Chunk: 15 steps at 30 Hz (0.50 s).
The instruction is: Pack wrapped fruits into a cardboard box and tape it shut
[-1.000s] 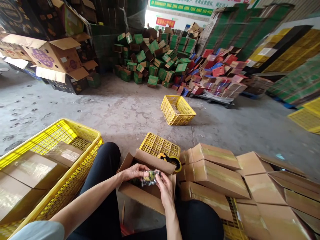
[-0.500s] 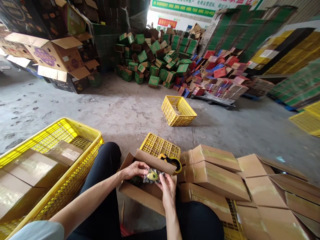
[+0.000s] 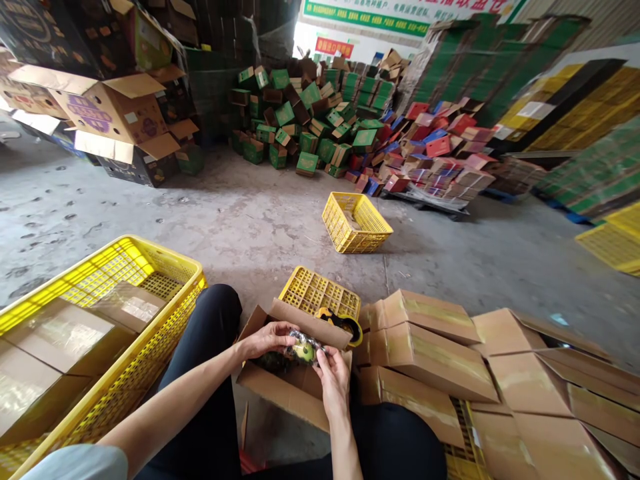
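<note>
Both hands busy on one piece. Left hand [image 3: 273, 339] pinches one end of the wrapped item [image 3: 302, 351], right hand [image 3: 334, 377] has the other end, fingers closed in on the film at both sides. Item is greenish-yellow in clear crinkled wrap, held over the open carton [image 3: 285, 395], above the rim rather than down inside.

Status of that carton: flaps up, no tape seen across the top. Some dark contents [image 3: 273, 362] at the left end; the rest of the inside is mostly shadow and hidden by hands, so can't give a count or fill level. I'd call it partly filled at best, and not closed. Can't tell whether the wrap on the item is finished or still loose at the ends.

Done elsewhere: taped cartons [image 3: 70, 333] lie shut in the large yellow crate [image 3: 194, 270] on the left, with some room at its far end. More brown cartons [image 3: 440, 353] are stacked on the right, shiny tape strips on several; can't confirm all are sealed. Tape dispenser [image 3: 355, 329] is out of hand, by the carton's far flap.
</note>
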### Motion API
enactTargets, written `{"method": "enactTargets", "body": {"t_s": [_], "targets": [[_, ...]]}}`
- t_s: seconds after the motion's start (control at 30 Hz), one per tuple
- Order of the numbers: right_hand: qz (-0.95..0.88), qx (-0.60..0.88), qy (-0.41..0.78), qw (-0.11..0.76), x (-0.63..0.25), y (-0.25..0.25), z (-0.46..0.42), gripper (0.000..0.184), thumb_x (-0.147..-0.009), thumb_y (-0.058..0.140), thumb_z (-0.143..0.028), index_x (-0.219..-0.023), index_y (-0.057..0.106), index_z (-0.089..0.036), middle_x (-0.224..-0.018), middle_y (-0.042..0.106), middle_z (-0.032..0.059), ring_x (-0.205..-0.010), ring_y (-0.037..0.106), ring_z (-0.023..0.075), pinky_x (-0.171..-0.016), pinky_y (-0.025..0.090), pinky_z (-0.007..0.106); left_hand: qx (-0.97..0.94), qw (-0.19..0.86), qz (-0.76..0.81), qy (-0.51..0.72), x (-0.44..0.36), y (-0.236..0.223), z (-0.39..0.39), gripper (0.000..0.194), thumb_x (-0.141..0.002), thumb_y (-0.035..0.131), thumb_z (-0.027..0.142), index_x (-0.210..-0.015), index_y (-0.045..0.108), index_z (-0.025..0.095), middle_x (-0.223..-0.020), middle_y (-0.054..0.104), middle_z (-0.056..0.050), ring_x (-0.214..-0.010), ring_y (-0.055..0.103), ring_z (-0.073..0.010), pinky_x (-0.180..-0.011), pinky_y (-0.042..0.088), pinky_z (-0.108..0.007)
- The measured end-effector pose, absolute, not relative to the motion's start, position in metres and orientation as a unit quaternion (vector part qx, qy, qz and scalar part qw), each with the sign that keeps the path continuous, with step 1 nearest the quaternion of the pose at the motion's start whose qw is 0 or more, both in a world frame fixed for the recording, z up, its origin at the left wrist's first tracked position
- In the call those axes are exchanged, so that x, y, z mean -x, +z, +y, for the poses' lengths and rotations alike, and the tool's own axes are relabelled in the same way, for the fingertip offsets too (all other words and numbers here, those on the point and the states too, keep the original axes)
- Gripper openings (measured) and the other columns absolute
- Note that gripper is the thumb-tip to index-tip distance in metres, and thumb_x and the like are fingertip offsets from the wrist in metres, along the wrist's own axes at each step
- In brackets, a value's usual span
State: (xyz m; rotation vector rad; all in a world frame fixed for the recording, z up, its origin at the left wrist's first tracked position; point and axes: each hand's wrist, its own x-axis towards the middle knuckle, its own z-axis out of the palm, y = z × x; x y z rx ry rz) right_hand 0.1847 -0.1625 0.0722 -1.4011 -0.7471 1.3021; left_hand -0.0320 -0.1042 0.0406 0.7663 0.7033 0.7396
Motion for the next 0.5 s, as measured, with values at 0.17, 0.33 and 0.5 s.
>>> {"method": "enactTargets", "body": {"t_s": [0.17,0.33,0.5], "targets": [[-0.307,0.586,0.547,0.512,-0.186,0.07,-0.162,0.049,-0.066,0.091,-0.057,-0.095,0.069,-0.024,-0.103,0.078,0.0057,-0.098,0.074,0.0254,-0.082,0.061,0.035,-0.377,0.812,0.312,0.32,0.032,0.042,-0.107,0.052,-0.072,0.096,0.043,-0.11,0.076,0.015,-0.106,0.074,-0.011,-0.096,0.071,-0.0226,-0.086,0.055,-0.034],[-0.314,0.555,0.587,0.499,-0.181,0.08,-0.165,0.059,-0.073,0.089,-0.053,-0.125,0.071,-0.029,-0.137,0.07,0.0087,-0.124,0.067,0.0302,-0.095,0.061,0.041,-0.384,0.796,0.324,0.336,0.033,0.042,-0.106,0.05,-0.071,0.095,0.049,-0.1,0.078,0.012,-0.098,0.075,-0.01,-0.088,0.071,-0.0216,-0.086,0.056,-0.034],[-0.296,0.547,0.622,0.476,-0.178,0.079,-0.166,0.062,-0.067,0.093,-0.059,-0.116,0.08,-0.023,-0.131,0.075,0.0113,-0.117,0.072,0.0339,-0.095,0.063,0.047,-0.401,0.778,0.347,0.338,0.035,0.043,-0.107,0.05,-0.074,0.09,0.057,-0.092,0.08,0.011,-0.086,0.074,-0.008,-0.076,0.067,-0.0171,-0.078,0.055,-0.029]]}}
